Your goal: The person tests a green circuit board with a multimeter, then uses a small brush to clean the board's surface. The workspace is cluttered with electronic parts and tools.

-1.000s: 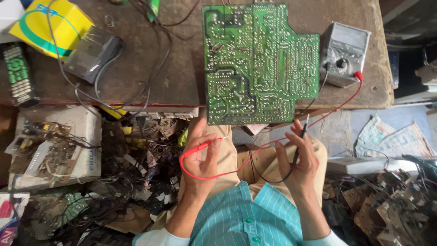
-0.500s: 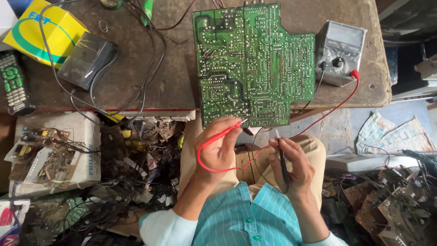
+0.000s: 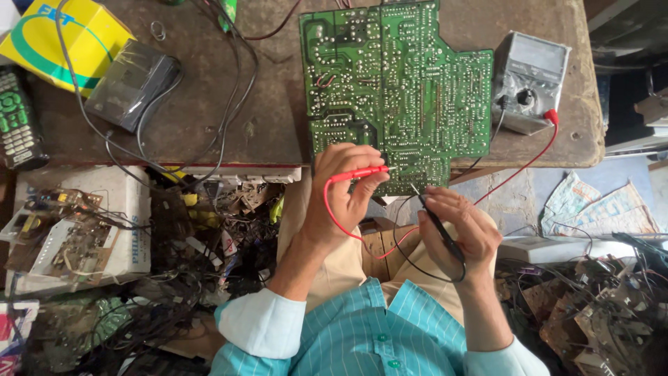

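A: Since a moment ago: green circuit board [image 3: 396, 90] larger in view, both hands nearer its lower edge; red probe tip now at the solder side.

B: Left hand [image 3: 346, 188]: closed on red probe [image 3: 358, 173], tip touching board. Right hand [image 3: 463, 226]: curled around black probe [image 3: 438, 224], tip just below board edge.

A: Board location: flat on counter [image 3: 209, 118], beside grey multimeter [image 3: 527, 82], leads attached.

The person wears a light turquoise shirt [image 3: 362, 341] with thin white stripes and small green buttons. Its sleeves are rolled back, showing a pale lining. Beige trousers [image 3: 348, 271] cover the lap.
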